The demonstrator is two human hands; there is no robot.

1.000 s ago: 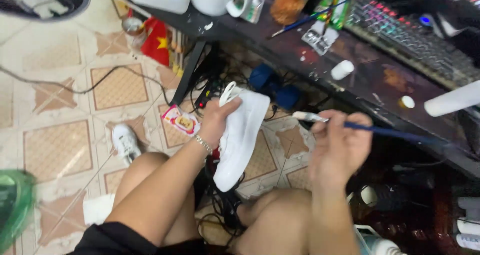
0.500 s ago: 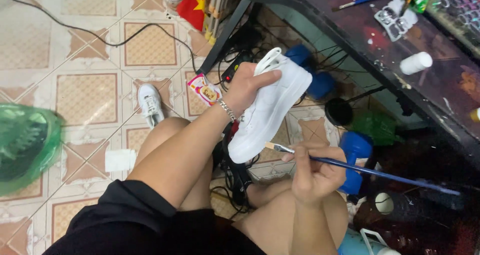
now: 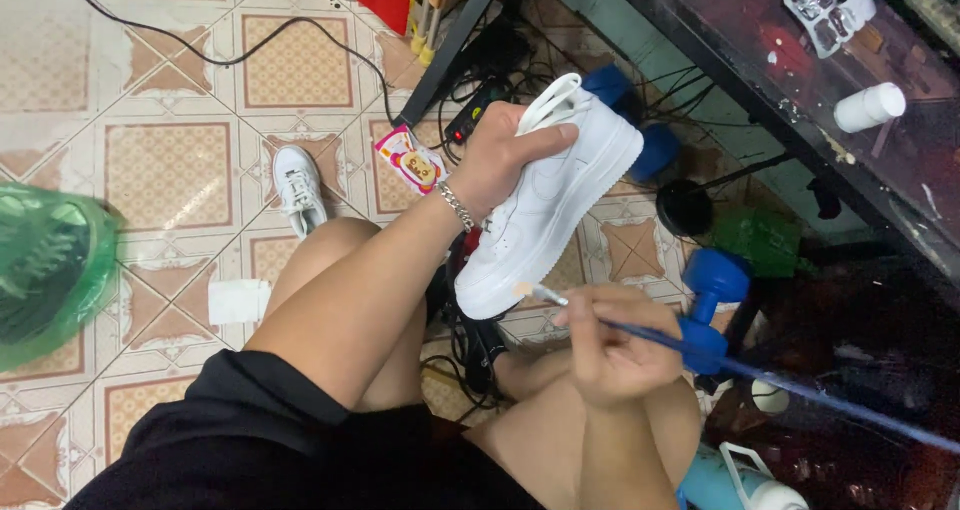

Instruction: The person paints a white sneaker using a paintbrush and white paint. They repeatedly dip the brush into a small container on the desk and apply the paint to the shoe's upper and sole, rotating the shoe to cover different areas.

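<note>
Sneaker (image 3: 545, 205) held in the left hand (image 3: 497, 158) at centre, paintbrush (image 3: 700, 345) in the right hand (image 3: 612, 345) at five o'clock touching its sole, second sneaker (image 3: 299, 187) on the floor (image 3: 150, 100) at nine o'clock, dumbbell (image 3: 712, 305) at four o'clock, table (image 3: 800, 80) at two o'clock bearing a small bottle (image 3: 868, 107).

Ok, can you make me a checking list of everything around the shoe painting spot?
Surface: dark desk at upper right, stained; patterned tile floor below.
Job's things: white sneaker, toe pointing down; blue-handled paintbrush, tip at the sole edge.
Clutter: second white sneaker on the floor, blue dumbbell, green bag, white bottle on the desk.
Hands: left hand grips the sneaker; right hand holds the paintbrush.
Cables: black cable across the tiles; a tangle under the desk.
Surroundings: nothing seen of other people.
</note>
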